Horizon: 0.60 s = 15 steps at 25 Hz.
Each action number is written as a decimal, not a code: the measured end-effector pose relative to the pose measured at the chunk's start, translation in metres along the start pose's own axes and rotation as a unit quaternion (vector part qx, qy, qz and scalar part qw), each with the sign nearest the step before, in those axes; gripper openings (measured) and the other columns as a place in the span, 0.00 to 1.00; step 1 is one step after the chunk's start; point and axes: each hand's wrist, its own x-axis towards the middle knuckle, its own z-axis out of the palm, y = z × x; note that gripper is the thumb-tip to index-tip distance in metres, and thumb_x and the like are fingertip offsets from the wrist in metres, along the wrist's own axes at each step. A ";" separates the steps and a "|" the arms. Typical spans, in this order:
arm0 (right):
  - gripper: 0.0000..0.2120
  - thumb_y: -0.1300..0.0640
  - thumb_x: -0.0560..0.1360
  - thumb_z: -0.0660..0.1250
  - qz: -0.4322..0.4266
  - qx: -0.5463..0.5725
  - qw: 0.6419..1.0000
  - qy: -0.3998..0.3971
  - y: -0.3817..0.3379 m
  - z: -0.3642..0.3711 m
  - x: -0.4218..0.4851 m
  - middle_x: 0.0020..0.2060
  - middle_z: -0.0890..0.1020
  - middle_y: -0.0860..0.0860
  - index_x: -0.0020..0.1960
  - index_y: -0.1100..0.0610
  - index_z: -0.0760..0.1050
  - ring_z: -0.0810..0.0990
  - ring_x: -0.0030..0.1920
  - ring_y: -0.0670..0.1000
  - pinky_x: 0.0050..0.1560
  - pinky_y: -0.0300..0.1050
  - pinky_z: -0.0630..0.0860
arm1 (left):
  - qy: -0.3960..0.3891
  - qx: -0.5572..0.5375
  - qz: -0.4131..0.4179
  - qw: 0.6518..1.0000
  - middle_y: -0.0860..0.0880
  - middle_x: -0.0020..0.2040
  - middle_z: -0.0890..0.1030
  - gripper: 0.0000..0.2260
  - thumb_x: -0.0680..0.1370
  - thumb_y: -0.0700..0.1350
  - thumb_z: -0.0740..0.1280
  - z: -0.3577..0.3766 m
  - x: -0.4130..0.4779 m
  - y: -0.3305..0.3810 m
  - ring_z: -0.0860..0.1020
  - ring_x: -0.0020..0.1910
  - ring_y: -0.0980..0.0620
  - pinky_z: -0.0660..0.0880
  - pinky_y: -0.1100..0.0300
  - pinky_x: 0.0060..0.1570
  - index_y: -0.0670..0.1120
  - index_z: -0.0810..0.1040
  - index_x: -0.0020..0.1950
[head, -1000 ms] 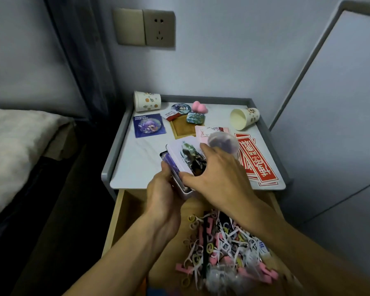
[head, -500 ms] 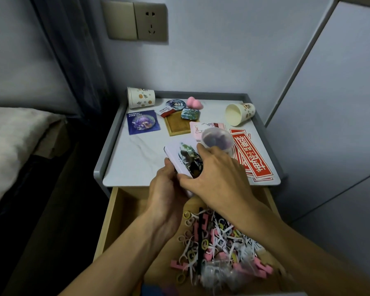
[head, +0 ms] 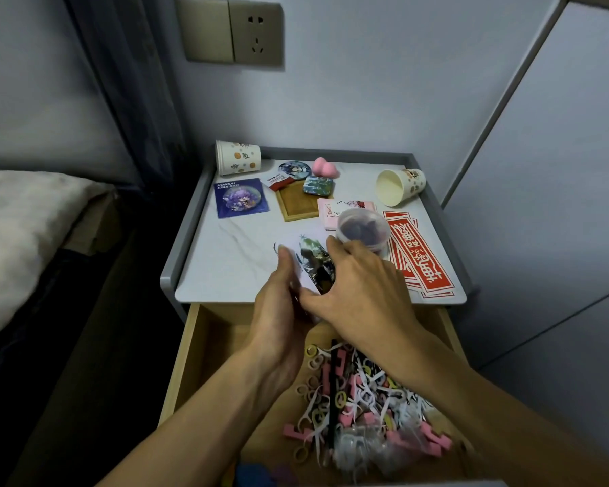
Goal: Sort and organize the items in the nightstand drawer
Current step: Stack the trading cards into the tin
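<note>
A small tin (head: 308, 256) with an illustrated pale lid sits at the front edge of the nightstand top (head: 232, 265). My left hand (head: 278, 311) grips its left side, thumb along the edge. My right hand (head: 363, 290) is curled over the lid from the right and covers most of it. Just beyond my right fingers stands a clear plastic jar (head: 363, 228) with dark purple pieces inside. Below, the wooden drawer (head: 183, 363) is open. It holds a heap of hair ties, pink clips and white picks (head: 359, 398).
On the top lie two tipped paper cups (head: 238, 162) (head: 399, 186), a blue badge card (head: 241, 198), a wooden coaster (head: 296, 205), small badges, a pink sponge (head: 326, 167), a pink card (head: 345, 209) and red stickers (head: 419, 254). A bed (head: 22, 240) is at left, a grey panel at right.
The raised lid has come down onto the tin, and its open body no longer shows. Both hands keep hold of the tin at the front edge.
</note>
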 end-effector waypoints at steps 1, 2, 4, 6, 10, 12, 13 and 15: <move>0.36 0.34 0.72 0.63 -0.004 0.002 1.000 -0.001 0.000 0.001 0.000 0.63 0.75 0.52 0.73 0.53 0.64 0.77 0.60 0.55 0.54 0.48 0.74 | 0.006 0.013 0.009 1.000 0.44 0.57 0.84 0.20 0.83 0.56 0.56 0.000 0.000 0.000 0.82 0.56 0.47 0.77 0.49 0.57 0.45 0.78 0.65; 0.37 0.34 0.73 0.62 -0.008 0.001 1.000 -0.005 0.000 0.001 0.000 0.65 0.74 0.52 0.74 0.53 0.62 0.76 0.62 0.55 0.55 0.48 0.73 | 0.020 0.031 0.023 0.999 0.43 0.56 0.84 0.18 0.83 0.53 0.59 -0.001 0.000 0.001 0.83 0.55 0.46 0.78 0.51 0.54 0.44 0.78 0.64; 0.38 0.34 0.73 0.62 -0.024 0.006 1.000 -0.012 0.000 0.003 -0.002 0.69 0.71 0.50 0.77 0.52 0.59 0.74 0.65 0.54 0.57 0.48 0.73 | 0.062 0.067 0.051 0.995 0.41 0.53 0.84 0.15 0.82 0.49 0.61 -0.003 0.001 0.001 0.83 0.51 0.45 0.79 0.52 0.48 0.41 0.78 0.63; 0.39 0.34 0.73 0.63 -0.033 0.058 0.997 -0.028 0.003 0.005 0.000 0.71 0.69 0.46 0.77 0.49 0.58 0.71 0.67 0.51 0.61 0.49 0.72 | 0.086 0.062 0.059 0.993 0.39 0.53 0.84 0.14 0.82 0.47 0.61 -0.004 0.001 0.003 0.83 0.50 0.42 0.78 0.51 0.46 0.39 0.78 0.62; 0.30 0.39 0.73 0.69 0.113 0.444 0.883 -0.099 0.014 0.007 0.005 0.61 0.79 0.42 0.72 0.46 0.68 0.79 0.60 0.44 0.62 0.48 0.76 | 0.068 -0.026 0.044 0.996 0.38 0.55 0.83 0.15 0.83 0.46 0.59 -0.008 0.004 0.014 0.82 0.55 0.41 0.82 0.49 0.47 0.38 0.78 0.62; 0.18 0.45 0.76 0.68 0.189 0.565 0.784 -0.178 0.015 0.006 0.002 0.52 0.85 0.49 0.63 0.51 0.75 0.85 0.52 0.50 0.59 0.50 0.79 | 0.049 -0.033 0.039 0.998 0.38 0.55 0.83 0.15 0.83 0.46 0.59 -0.010 0.005 0.022 0.81 0.57 0.40 0.78 0.46 0.57 0.37 0.78 0.62; 0.15 0.47 0.78 0.67 0.200 0.593 0.751 -0.212 0.016 0.006 0.001 0.49 0.86 0.53 0.61 0.53 0.76 0.86 0.49 0.53 0.56 0.49 0.81 | 0.042 -0.004 0.043 0.998 0.39 0.54 0.83 0.15 0.82 0.46 0.59 -0.012 0.005 0.025 0.81 0.56 0.40 0.77 0.46 0.58 0.38 0.78 0.61; 0.15 0.50 0.79 0.66 0.185 0.611 0.731 -0.242 0.017 0.002 -0.001 0.48 0.86 0.58 0.60 0.58 0.76 0.86 0.46 0.56 0.51 0.47 0.82 | 0.070 0.098 0.072 0.990 0.43 0.48 0.85 0.14 0.81 0.50 0.61 -0.015 0.005 0.031 0.83 0.50 0.43 0.78 0.50 0.53 0.42 0.81 0.54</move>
